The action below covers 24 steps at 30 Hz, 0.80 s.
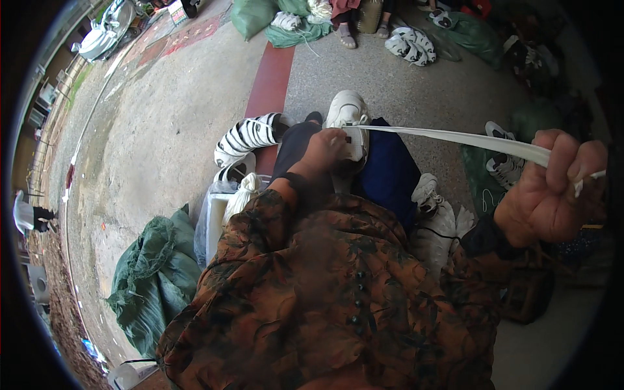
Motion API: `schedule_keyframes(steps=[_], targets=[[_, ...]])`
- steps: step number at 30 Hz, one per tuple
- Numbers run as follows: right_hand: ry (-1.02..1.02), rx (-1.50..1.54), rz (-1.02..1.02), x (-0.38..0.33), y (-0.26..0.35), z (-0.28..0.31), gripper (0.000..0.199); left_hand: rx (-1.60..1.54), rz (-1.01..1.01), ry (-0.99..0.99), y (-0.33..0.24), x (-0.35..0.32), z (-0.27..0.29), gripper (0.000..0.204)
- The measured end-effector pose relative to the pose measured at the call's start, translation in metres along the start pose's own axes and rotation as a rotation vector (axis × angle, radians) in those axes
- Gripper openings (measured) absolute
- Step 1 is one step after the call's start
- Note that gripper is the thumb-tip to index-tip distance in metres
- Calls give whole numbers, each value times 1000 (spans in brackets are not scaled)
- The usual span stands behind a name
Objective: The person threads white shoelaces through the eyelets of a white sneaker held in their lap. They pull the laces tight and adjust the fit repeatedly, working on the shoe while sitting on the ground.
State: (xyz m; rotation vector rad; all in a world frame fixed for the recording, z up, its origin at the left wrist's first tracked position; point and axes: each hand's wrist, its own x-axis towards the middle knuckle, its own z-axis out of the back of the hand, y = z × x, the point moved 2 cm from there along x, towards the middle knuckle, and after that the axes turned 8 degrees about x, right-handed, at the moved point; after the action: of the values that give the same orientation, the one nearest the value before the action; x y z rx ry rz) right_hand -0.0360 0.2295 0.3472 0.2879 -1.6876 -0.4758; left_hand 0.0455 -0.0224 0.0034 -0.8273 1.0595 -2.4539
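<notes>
A white shoe [348, 112] rests between my knees, its toe pointing away from me. My left hand [322, 155] is closed at the shoe's upper, beside the lacing area; the fingertips are partly hidden. From the shoe a flat white shoelace [448, 136] runs out to the right, stretched taut. Its other end is wrapped in the closed fingers of my right hand [552, 188], raised at the far right. A short tail of the lace sticks out past that hand.
Rows of white-and-black shoes [250, 136] stand to the left, near a white bundle of laces [244, 192]. A green sack [159, 279] lies at lower left. More white shoes [439, 227] are by my right side. Other people's feet [348, 36] and sacks [253, 16] show ahead.
</notes>
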Motion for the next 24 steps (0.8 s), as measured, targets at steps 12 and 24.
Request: schedule_keyframes(steps=[12, 24], targets=[[140, -152, -76, -3, -7, 0, 26, 35, -311, 149, -51, 24, -10, 49], [786, 469, -470, -1, 0, 21, 14, 125, 321, -33, 49, 53, -18, 22]])
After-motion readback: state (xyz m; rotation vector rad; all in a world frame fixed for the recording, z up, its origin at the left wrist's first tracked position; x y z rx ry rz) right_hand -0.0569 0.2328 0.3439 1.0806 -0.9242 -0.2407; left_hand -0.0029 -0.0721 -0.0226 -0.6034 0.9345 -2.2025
